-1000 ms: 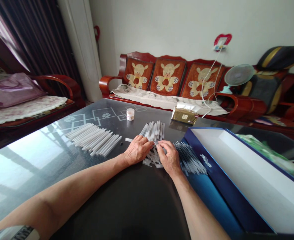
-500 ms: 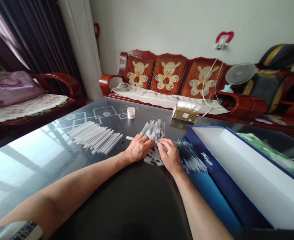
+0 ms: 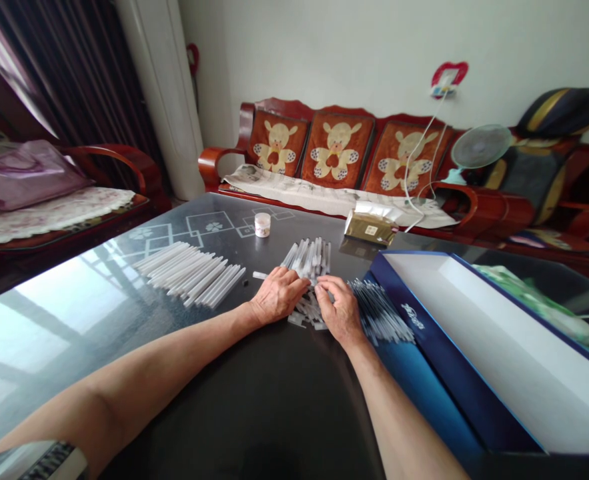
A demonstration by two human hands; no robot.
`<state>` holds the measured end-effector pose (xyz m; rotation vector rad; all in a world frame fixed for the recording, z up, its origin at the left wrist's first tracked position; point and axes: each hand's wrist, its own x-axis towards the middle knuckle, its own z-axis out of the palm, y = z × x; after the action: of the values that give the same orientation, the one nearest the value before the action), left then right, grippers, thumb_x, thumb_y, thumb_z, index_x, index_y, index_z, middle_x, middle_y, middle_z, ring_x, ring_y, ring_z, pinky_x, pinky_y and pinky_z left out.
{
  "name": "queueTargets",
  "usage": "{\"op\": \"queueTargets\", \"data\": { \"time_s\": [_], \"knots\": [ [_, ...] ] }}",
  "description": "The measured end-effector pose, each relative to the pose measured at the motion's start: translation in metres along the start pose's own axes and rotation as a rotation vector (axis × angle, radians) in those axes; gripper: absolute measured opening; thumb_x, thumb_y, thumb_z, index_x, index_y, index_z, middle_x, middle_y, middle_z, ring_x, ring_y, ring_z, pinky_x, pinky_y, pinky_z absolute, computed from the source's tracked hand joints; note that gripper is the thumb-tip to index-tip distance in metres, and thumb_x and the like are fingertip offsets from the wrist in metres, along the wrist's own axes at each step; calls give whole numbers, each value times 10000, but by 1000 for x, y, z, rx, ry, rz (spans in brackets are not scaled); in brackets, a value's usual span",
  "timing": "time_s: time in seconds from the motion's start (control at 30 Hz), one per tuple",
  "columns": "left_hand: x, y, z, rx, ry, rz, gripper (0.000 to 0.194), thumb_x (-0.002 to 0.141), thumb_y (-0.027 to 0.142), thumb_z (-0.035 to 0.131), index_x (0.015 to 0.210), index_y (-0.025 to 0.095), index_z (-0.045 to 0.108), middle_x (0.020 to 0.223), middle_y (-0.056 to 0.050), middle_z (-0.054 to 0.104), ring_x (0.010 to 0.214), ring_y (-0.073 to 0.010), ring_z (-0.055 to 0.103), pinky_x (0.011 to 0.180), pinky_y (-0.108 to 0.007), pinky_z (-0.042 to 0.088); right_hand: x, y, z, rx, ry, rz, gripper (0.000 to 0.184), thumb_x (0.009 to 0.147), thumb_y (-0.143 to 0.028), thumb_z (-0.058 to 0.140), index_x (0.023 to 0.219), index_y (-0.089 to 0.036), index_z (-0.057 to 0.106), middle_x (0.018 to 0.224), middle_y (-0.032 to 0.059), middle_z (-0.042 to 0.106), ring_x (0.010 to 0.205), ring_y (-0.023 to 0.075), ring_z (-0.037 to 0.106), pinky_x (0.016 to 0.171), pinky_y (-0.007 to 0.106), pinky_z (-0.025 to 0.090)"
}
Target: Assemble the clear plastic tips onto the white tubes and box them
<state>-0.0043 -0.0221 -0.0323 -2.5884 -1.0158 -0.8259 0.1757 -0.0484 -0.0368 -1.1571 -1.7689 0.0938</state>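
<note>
My left hand point(image 3: 280, 295) rests over a pile of small whitish plastic pieces point(image 3: 308, 311), its fingers closed in a pinch. Facing it, my right hand point(image 3: 340, 309) is also closed, thumb against fingers. The fingertips almost meet, and whatever they pinch is too small or hidden to make out. Just beyond the hands lies a bundle of clear-white tubes point(image 3: 314, 252), like pen barrels. To the left is a row of white sticks point(image 3: 191, 273) that look like pens. Thin dark rods point(image 3: 381, 313), resembling pen refills, lie beside my right hand.
A long blue box point(image 3: 439, 340) with a white inside stands on the right of the dark glossy table point(image 3: 254, 400). Farther back are a small white jar point(image 3: 262, 225) and a tissue pack point(image 3: 370, 228). A green-white plastic bag point(image 3: 534, 300) lies behind the box.
Almost nothing differs. Both hands keep their place over the pile, with at most a tiny shift of the fingers.
</note>
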Motion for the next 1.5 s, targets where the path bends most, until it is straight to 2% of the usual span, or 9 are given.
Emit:
{"op": "queueTargets", "data": {
  "time_s": [0.13, 0.27, 0.43, 0.6, 0.7, 0.9, 1.13, 1.3, 1.5],
  "knots": [
    [0, 0, 1, -2, 6, -3, 330, 966, 306, 325, 1067, 190, 617, 797, -57, 561, 771, -177, 484, 777, -331, 398, -1, -1, 0, 33, 9, -41, 109, 822, -245, 528, 875, -196, 610, 1033, 93, 640, 1018, 216, 593, 929, 390, 457],
    [-1, -1, 1, 4, 20, -1, 329, 965, 313, 327, 1063, 192, 617, 790, -52, 558, 761, -176, 479, 766, -329, 398, -1, -2, -1, 5, 32, -18, 208, 802, -280, 566, 978, -174, 596, 1059, 110, 627, 1046, 232, 578, 945, 401, 446],
    [0, 0, 0, 5, 6, 1, 331, 966, 314, 326, 1058, 195, 621, 793, -53, 557, 770, -176, 484, 776, -330, 397, 0, 0, 0, -54, -11, -4, 208, 881, -299, 473, 820, -190, 639, 954, 85, 667, 953, 215, 607, 906, 388, 458],
    [0, 0, 0, 2, 16, -2, 329, 966, 308, 327, 1066, 192, 619, 791, -52, 557, 770, -174, 485, 778, -327, 394, -1, 0, 0, -20, -5, -49, 144, 842, -262, 511, 888, -180, 620, 1037, 96, 643, 1016, 215, 590, 930, 384, 448],
    [0, 1, 0, 4, 19, -1, 329, 965, 309, 329, 1065, 189, 619, 790, -52, 556, 766, -174, 484, 772, -325, 394, -1, -1, -1, -25, 23, -25, 204, 823, -292, 542, 971, -165, 604, 1071, 112, 630, 1053, 231, 576, 948, 397, 437],
    [0, 1, -1, 9, 17, 9, 330, 965, 312, 330, 1068, 189, 619, 797, -53, 559, 763, -174, 480, 772, -325, 392, 1, -1, -1, -62, -26, -1, 229, 888, -308, 460, 816, -187, 641, 955, 87, 674, 957, 215, 607, 905, 382, 451],
    [0, 0, 0, 11, 30, -16, 330, 964, 313, 330, 1071, 190, 617, 799, -56, 562, 766, -178, 481, 775, -331, 389, -2, 1, 0, -16, 6, -23, 114, 830, -235, 492, 864, -187, 589, 1042, 102, 636, 1030, 224, 582, 935, 399, 440],
    [-1, 0, 0, 20, 49, -34, 326, 960, 315, 338, 1055, 183, 621, 800, -58, 569, 756, -184, 474, 768, -336, 387, -2, 2, 1, -32, 17, -8, 87, 788, -223, 531, 855, -191, 576, 1022, 100, 639, 1021, 239, 586, 935, 417, 438],
    [-1, 0, 1, 3, 32, 0, 316, 960, 285, 330, 1062, 178, 610, 820, -59, 575, 783, -183, 490, 783, -333, 390, 0, -3, 1, -11, 21, -60, 85, 830, -261, 543, 825, -204, 606, 959, 74, 664, 960, 208, 614, 903, 373, 459]
  ]
}}
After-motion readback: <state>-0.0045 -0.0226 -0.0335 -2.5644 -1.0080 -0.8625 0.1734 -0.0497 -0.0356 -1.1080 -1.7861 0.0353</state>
